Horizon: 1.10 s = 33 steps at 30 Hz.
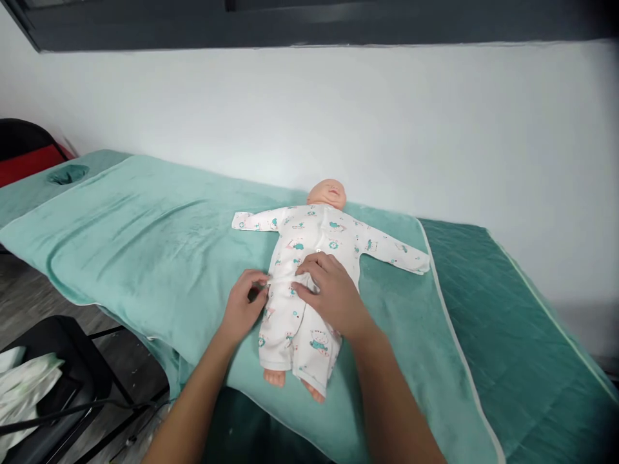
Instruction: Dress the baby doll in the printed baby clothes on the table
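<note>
Here, the grip of the left hand (244, 308) is pinched on the side edge of the romper (309, 283) at waist level, fingertips pressed together on the fabric. The right hand (333, 293) is laid flat on the midriff of the garment, its fingers curled loosely and pressing on the cloth; whether a fold is held beneath them cannot be told. The baby doll (326, 193) is laid on its back directly ahead of both hands, its long axis running from the bare feet nearest the person to the head by the wall, sleeves spread to either side. The right hand is placed nearer the centreline, the left at the doll's flank. The doll is supported by a pale green towel (145, 232) spread over a massage bed (507, 322). A black chair (62, 361) is seen at lower left.
</note>
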Tool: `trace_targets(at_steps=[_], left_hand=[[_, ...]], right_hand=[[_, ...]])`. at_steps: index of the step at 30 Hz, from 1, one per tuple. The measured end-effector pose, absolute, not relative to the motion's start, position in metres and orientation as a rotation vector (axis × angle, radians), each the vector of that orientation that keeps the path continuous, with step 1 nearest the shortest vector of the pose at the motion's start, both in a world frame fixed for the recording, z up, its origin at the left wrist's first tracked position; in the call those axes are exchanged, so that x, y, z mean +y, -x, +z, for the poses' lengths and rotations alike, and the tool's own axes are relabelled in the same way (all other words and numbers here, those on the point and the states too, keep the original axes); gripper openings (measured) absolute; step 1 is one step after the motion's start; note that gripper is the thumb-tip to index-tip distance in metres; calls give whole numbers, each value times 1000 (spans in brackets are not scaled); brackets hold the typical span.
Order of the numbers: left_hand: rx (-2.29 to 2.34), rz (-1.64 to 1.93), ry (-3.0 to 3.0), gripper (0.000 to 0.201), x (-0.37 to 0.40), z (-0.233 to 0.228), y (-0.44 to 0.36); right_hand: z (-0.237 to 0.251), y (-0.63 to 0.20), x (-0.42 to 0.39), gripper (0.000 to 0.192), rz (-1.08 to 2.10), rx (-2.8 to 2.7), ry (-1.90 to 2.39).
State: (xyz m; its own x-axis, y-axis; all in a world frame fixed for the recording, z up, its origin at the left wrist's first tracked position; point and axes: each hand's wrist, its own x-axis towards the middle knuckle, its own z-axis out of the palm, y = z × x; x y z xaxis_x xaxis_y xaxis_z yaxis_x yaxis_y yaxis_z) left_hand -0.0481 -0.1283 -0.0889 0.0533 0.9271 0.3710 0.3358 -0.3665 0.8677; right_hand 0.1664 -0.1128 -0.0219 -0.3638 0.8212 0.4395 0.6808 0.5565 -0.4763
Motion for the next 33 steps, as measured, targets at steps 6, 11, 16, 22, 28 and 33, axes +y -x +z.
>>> trace_targets(at_steps=[6,11,16,22,28,33], left_hand=[[1375,1244,-1934,21,-119,-88,39],[1441,1266,-1941,10,-116,-87,37],[1459,1268,-1863,9,-121,-85,40],[1406,1333,-1889,21,-99,-82,51],[1974,1076,-2065,56,-18,-83,64],[2140,667,-2155,59,28,-83,73]], right_hand=[[-35,-152,-120,9,-81,-2099,1332],[-36,-156,-118,10,-108,-2061,1160],[-35,-168,-116,10,-17,-2147,999],[-32,-182,-115,11,156,-2160,921],[-38,-193,-116,11,447,-1764,900],[-51,-206,-98,7,403,-1269,1005]])
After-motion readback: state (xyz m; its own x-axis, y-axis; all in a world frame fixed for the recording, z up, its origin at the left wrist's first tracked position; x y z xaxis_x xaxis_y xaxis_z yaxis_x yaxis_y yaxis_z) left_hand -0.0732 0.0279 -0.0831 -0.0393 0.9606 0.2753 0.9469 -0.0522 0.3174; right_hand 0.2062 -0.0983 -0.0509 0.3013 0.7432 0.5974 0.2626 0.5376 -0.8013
